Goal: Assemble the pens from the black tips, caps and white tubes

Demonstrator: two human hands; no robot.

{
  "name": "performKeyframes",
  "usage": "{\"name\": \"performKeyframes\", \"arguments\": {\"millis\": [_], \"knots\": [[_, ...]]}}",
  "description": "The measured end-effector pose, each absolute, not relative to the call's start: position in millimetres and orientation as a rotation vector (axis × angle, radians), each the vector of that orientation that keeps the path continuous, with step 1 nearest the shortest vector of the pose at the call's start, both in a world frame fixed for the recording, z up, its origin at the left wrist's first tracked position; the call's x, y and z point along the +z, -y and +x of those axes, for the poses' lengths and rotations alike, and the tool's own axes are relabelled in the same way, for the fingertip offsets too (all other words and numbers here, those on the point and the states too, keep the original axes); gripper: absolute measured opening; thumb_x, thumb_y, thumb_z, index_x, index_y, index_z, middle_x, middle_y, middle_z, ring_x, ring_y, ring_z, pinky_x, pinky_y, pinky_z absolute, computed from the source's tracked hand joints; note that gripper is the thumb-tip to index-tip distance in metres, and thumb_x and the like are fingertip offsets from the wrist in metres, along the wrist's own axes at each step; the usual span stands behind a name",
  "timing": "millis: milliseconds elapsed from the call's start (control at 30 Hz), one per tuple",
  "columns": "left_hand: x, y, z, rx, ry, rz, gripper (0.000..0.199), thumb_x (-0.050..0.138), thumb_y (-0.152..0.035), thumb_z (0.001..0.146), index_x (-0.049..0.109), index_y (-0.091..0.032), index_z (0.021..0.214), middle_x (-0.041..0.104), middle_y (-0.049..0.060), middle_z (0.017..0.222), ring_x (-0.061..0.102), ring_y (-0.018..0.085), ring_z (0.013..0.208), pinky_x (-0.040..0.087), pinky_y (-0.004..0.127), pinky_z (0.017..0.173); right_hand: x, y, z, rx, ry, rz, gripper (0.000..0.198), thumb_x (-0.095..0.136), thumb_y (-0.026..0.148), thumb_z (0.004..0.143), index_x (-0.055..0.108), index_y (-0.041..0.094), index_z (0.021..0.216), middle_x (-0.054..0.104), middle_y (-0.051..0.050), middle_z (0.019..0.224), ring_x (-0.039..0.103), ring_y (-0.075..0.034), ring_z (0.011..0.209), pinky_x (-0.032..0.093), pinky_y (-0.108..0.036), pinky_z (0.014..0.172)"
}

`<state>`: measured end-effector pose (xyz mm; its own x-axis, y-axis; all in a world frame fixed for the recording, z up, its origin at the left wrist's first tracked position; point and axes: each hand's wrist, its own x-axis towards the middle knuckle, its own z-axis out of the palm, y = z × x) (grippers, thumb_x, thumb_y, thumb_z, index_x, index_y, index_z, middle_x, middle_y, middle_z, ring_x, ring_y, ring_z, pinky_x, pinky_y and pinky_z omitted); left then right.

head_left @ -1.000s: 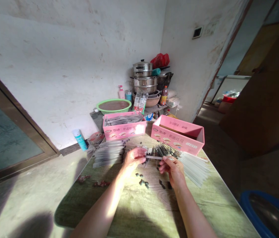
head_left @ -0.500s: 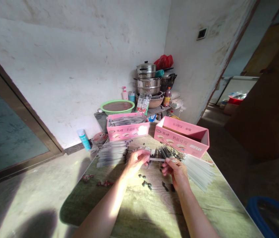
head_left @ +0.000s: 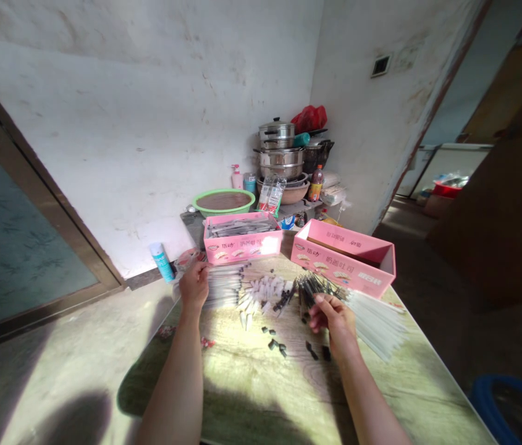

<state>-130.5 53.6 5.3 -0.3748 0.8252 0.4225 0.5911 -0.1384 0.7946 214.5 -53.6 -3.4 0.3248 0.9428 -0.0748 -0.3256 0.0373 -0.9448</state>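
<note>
At the left end of a pile of pale pen-like sticks (head_left: pixel 223 289), my left hand (head_left: pixel 194 285) has its fingers curled closed. What it grips, if anything, is hidden. My right hand (head_left: pixel 335 318) is closed in a pinch beside dark thin tips (head_left: pixel 314 285) at the end of a fanned bundle of whitish thin rods (head_left: pixel 376 321). Nothing I can name shows in that pinch. Between the hands lie a heap of small white cone-shaped pieces (head_left: pixel 267 289) and small black pieces (head_left: pixel 283 301). More black plugs (head_left: pixel 277 346) are scattered nearer to me.
Behind the pale sticks, a pink box (head_left: pixel 242 244) holds many similar sticks. A second pink box (head_left: pixel 344 256) stands to the right. Farther back are a green-rimmed basin (head_left: pixel 223 210) and stacked steel pots (head_left: pixel 280 162). A blue spray can (head_left: pixel 162 262) stands left of the wood-patterned table (head_left: pixel 251 395).
My hands have moved apart. A thin whitish stick was held between them; my left hand has gone left to the pile, while my right hand remains near the dark tips.
</note>
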Motion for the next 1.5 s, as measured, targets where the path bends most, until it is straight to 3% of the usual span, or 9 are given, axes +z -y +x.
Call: {"name": "performKeyframes", "arguments": {"millis": [200,367,467,567,733,900,1167,1500], "knots": [[-6.2,-58.1,-151.7,1.238,-2.212,1.667,0.031,0.047,-0.019,0.093,0.078,-0.021,0.097,0.079,0.005,0.109,0.069,0.028,0.107,0.051,0.039,0.098,-9.4,51.4,219.1,1.063,0.696,-1.133,0.049,0.091,0.056,0.061,0.066,0.018,0.077,0.07,-0.002,0.057,0.058,-0.015,0.036,0.042,-0.022,0.032],[-9.9,-63.2,-151.2,1.122,-2.278,1.669,0.031,0.048,-0.016,0.095,0.078,-0.02,0.102,0.078,0.008,0.115,0.066,0.031,0.113,0.049,0.044,0.101,-11.8,48.2,240.2,0.832,0.573,-1.193,0.047,0.089,0.057,0.06,0.064,0.019,0.071,0.067,-0.001,0.054,0.054,-0.014,0.034,0.037,-0.023,0.032],[-4.6,-60.9,-144.7,1.224,-2.235,1.726,0.027,0.055,-0.012,0.091,0.076,-0.018,0.105,0.076,0.008,0.118,0.063,0.03,0.115,0.047,0.046,0.105,-14.4,48.1,254.6,0.696,0.596,-1.323,0.044,0.085,0.057,0.063,0.062,0.02,0.065,0.067,-0.003,0.054,0.051,-0.014,0.033,0.034,-0.025,0.033],[3.5,-49.3,-118.0,1.428,-2.018,1.915,0.024,0.059,-0.01,0.088,0.073,-0.015,0.108,0.075,0.01,0.119,0.062,0.03,0.117,0.046,0.046,0.109,-17.1,49.4,260.5,0.578,0.791,-1.532,0.035,0.076,0.054,0.073,0.067,0.02,0.068,0.07,-0.006,0.058,0.055,-0.018,0.038,0.039,-0.028,0.038],[10.1,-17.0,-40.6,1.343,-1.514,2.218,0.021,0.057,-0.02,0.095,0.075,-0.021,0.108,0.076,0.009,0.112,0.067,0.028,0.109,0.051,0.04,0.102,-13.6,53.3,261.0,0.205,1.206,-2.133,0.02,0.062,0.031,0.087,0.08,0.021,0.088,0.08,-0.013,0.079,0.076,-0.03,0.075,0.05,-0.034,0.063],[2.6,-5.9,-8.3,1.059,-1.265,2.309,0.027,0.058,-0.015,0.093,0.078,-0.022,0.111,0.077,0.009,0.112,0.067,0.027,0.11,0.052,0.038,0.101,-4.6,60.7,281.6,0.064,1.2,-2.501,0.03,0.061,0.034,0.092,0.078,0.021,0.112,0.081,-0.016,0.092,0.078,-0.033,0.09,0.052,-0.036,0.071],[-2.5,-14.9,-23.5,0.968,-1.41,2.186,0.028,0.056,-0.011,0.091,0.079,-0.017,0.105,0.077,0.01,0.105,0.072,0.023,0.094,0.055,0.033,0.091,-0.3,66.6,287.7,0.107,1.347,-2.58,0.017,0.069,0.032,0.088,0.078,0.021,0.098,0.081,-0.017,0.093,0.079,-0.032,0.089,0.052,-0.035,0.069],[-7.7,-11.1,-19.6,0.885,-1.364,2.205,0.025,0.056,-0.015,0.09,0.081,-0.02,0.092,0.077,0.01,0.095,0.07,0.024,0.087,0.052,0.035,0.083,-1.2,68.3,280.5,0.057,1.437,-2.562,0.026,0.057,0.033,0.1,0.08,0.021,0.098,0.082,-0.018,0.098,0.079,-0.032,0.091,0.051,-0.034,0.07]]}}
